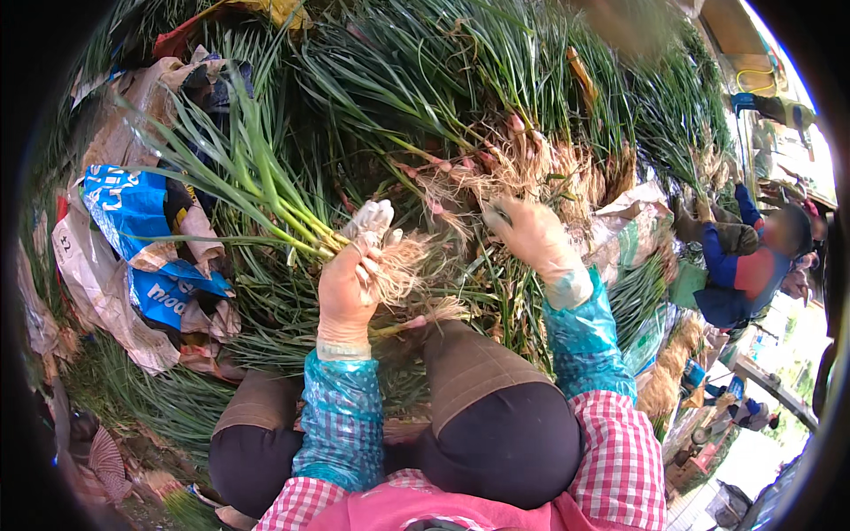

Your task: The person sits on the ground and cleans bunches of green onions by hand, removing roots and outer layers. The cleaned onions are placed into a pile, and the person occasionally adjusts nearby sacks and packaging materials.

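My left hand (345, 292), in a pale glove, is closed around a bunch of green garlic (285, 212). Its leaves fan up and to the left, while the pale roots (402, 269) stick out to the right of my fingers. My right hand (531, 235), also gloved, hovers by a heap of rooted green garlic (524, 156) with pinkish bulbs. Its fingers are bent and slightly apart, and nothing shows between them. A single loose plant (412, 324) lies below my left hand, close to my knee (491, 378).
Torn sacks with blue printing (149, 219) lie on the left. Another crumpled sack (631, 219) sits beyond my right hand. Green leaves (412, 60) cover the ground ahead. On the right a co-worker (750, 265) sits near more bundles, with other people farther off.
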Action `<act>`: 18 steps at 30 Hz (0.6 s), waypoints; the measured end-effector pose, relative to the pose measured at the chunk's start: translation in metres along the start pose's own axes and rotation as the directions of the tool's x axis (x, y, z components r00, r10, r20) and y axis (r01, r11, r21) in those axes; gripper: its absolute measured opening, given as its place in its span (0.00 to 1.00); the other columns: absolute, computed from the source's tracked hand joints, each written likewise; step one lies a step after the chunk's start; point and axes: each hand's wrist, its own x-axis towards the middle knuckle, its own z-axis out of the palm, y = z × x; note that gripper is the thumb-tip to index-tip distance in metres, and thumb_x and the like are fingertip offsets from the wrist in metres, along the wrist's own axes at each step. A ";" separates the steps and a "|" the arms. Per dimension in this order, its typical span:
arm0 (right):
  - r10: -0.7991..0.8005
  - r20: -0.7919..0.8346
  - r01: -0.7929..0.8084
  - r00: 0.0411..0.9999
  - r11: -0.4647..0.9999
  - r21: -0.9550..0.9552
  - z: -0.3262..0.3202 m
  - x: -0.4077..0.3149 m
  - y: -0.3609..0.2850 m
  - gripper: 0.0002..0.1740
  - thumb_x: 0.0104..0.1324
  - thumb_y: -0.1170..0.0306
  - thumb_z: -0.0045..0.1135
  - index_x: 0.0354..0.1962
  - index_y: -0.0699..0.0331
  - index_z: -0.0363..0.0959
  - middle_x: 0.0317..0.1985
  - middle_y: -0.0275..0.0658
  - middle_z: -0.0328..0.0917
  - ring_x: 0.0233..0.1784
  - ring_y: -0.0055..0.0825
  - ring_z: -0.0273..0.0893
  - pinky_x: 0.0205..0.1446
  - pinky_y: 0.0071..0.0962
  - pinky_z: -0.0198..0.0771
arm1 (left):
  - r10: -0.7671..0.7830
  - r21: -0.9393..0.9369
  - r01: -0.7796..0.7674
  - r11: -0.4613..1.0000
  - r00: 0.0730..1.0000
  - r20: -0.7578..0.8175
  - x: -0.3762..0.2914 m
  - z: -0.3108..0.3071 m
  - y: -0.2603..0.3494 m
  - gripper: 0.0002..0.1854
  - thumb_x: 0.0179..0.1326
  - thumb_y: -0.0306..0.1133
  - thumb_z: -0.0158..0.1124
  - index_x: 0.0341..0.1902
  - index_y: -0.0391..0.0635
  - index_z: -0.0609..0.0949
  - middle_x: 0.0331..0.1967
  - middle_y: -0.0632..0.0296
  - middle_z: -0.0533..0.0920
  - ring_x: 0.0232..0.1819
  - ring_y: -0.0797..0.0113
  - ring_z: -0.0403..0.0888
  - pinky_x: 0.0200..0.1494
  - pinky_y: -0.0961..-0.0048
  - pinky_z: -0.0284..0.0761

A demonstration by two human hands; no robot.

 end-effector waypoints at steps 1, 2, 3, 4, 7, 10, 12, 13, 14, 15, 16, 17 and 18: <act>-0.089 -0.094 0.103 0.992 0.982 0.159 -0.009 0.012 -0.028 0.15 0.64 0.56 0.53 0.36 0.57 0.76 0.28 0.46 0.80 0.34 0.50 0.79 0.39 0.45 0.73 | 0.010 0.017 -0.009 1.000 0.998 -0.058 0.003 -0.004 -0.003 0.20 0.71 0.28 0.48 0.63 0.35 0.72 0.52 0.57 0.81 0.40 0.71 0.79 0.44 0.77 0.78; -0.147 -0.145 0.175 0.979 0.963 0.205 -0.001 0.025 -0.038 0.17 0.67 0.55 0.51 0.39 0.60 0.77 0.28 0.50 0.80 0.33 0.48 0.80 0.37 0.42 0.74 | -0.043 -0.087 0.034 0.996 0.994 -0.101 0.007 -0.018 -0.016 0.19 0.71 0.30 0.48 0.63 0.38 0.72 0.45 0.60 0.81 0.39 0.70 0.79 0.44 0.74 0.79; -0.185 -0.181 0.210 0.966 0.969 0.133 0.011 0.042 -0.047 0.16 0.66 0.56 0.52 0.40 0.58 0.76 0.27 0.48 0.79 0.32 0.47 0.80 0.36 0.42 0.74 | -0.095 -0.194 0.068 0.979 0.986 -0.137 0.009 -0.026 -0.025 0.18 0.72 0.31 0.48 0.62 0.40 0.73 0.39 0.63 0.82 0.39 0.69 0.79 0.44 0.71 0.80; -0.171 -0.124 0.183 0.977 0.979 0.090 0.024 0.059 -0.052 0.14 0.66 0.56 0.52 0.40 0.57 0.74 0.27 0.46 0.80 0.32 0.47 0.80 0.35 0.44 0.73 | -0.158 -0.194 0.116 0.974 0.964 -0.214 0.006 -0.017 -0.029 0.17 0.73 0.34 0.49 0.61 0.44 0.75 0.28 0.66 0.76 0.36 0.68 0.78 0.41 0.69 0.79; -0.135 -0.017 0.130 0.991 0.974 -0.184 0.090 0.116 -0.040 0.13 0.65 0.58 0.50 0.39 0.57 0.72 0.28 0.45 0.80 0.32 0.48 0.80 0.35 0.45 0.73 | -0.184 -0.377 0.109 0.920 0.968 -0.171 0.004 -0.014 -0.036 0.17 0.72 0.34 0.51 0.60 0.41 0.75 0.28 0.66 0.74 0.31 0.69 0.73 0.40 0.69 0.77; -0.291 -0.098 0.299 0.952 0.952 0.072 0.090 0.106 -0.046 0.14 0.64 0.58 0.53 0.37 0.59 0.72 0.27 0.47 0.80 0.32 0.48 0.80 0.35 0.45 0.74 | -0.091 -0.214 0.047 0.976 0.975 -0.203 -0.005 -0.022 -0.027 0.17 0.71 0.34 0.52 0.60 0.40 0.75 0.30 0.64 0.76 0.36 0.67 0.76 0.45 0.65 0.79; -0.309 -0.137 0.337 0.941 0.879 0.338 0.057 0.066 -0.055 0.14 0.63 0.59 0.57 0.39 0.61 0.76 0.28 0.47 0.80 0.32 0.45 0.80 0.36 0.40 0.75 | -0.139 -0.168 0.090 0.982 0.941 -0.310 -0.005 -0.006 -0.021 0.17 0.71 0.34 0.53 0.58 0.39 0.76 0.35 0.59 0.80 0.42 0.64 0.79 0.50 0.61 0.80; -0.383 -0.199 0.432 0.902 0.787 0.441 0.052 0.049 -0.060 0.14 0.63 0.61 0.59 0.40 0.62 0.78 0.29 0.47 0.81 0.31 0.44 0.81 0.37 0.38 0.76 | -0.157 -0.177 0.115 0.977 0.956 -0.248 -0.001 -0.021 -0.027 0.17 0.71 0.34 0.53 0.58 0.38 0.76 0.35 0.59 0.80 0.40 0.68 0.78 0.44 0.68 0.78; -0.468 -0.191 0.498 0.863 0.723 0.478 0.050 0.036 -0.066 0.13 0.63 0.62 0.60 0.42 0.61 0.78 0.29 0.47 0.81 0.31 0.42 0.81 0.37 0.36 0.76 | -0.180 -0.190 0.147 0.971 0.968 -0.175 0.004 -0.033 -0.034 0.17 0.71 0.34 0.52 0.58 0.36 0.76 0.35 0.60 0.80 0.37 0.73 0.77 0.39 0.74 0.76; -0.546 -0.185 0.553 0.817 0.650 0.521 0.053 0.024 -0.070 0.13 0.64 0.64 0.61 0.43 0.61 0.79 0.29 0.47 0.81 0.30 0.40 0.81 0.36 0.34 0.76 | -0.194 -0.184 0.170 0.968 0.973 -0.122 0.002 -0.027 -0.035 0.18 0.71 0.34 0.53 0.58 0.37 0.77 0.31 0.63 0.78 0.29 0.83 0.75 0.27 0.87 0.73; -0.619 -0.159 0.626 0.769 0.680 0.382 0.056 0.015 -0.070 0.12 0.65 0.67 0.60 0.43 0.65 0.79 0.27 0.41 0.80 0.29 0.31 0.80 0.35 0.30 0.75 | -0.208 -0.157 0.197 0.968 0.976 -0.058 0.003 -0.032 -0.039 0.17 0.72 0.34 0.50 0.56 0.34 0.77 0.29 0.61 0.79 0.33 0.77 0.78 0.32 0.82 0.76; -0.552 -0.209 0.584 0.807 0.694 0.421 0.061 0.016 -0.063 0.11 0.67 0.68 0.58 0.43 0.65 0.79 0.26 0.38 0.80 0.28 0.28 0.79 0.34 0.28 0.74 | -0.207 -0.142 0.199 0.970 0.977 -0.048 0.003 -0.035 -0.043 0.18 0.73 0.35 0.49 0.55 0.33 0.77 0.33 0.57 0.80 0.37 0.71 0.80 0.38 0.76 0.78; -0.482 -0.256 0.544 0.838 0.700 0.463 0.068 0.023 -0.053 0.10 0.68 0.68 0.57 0.42 0.66 0.79 0.25 0.36 0.79 0.28 0.24 0.78 0.33 0.26 0.73 | -0.207 -0.124 0.201 0.972 0.978 -0.039 0.002 -0.038 -0.046 0.18 0.73 0.35 0.48 0.54 0.32 0.77 0.37 0.54 0.81 0.41 0.65 0.82 0.44 0.70 0.79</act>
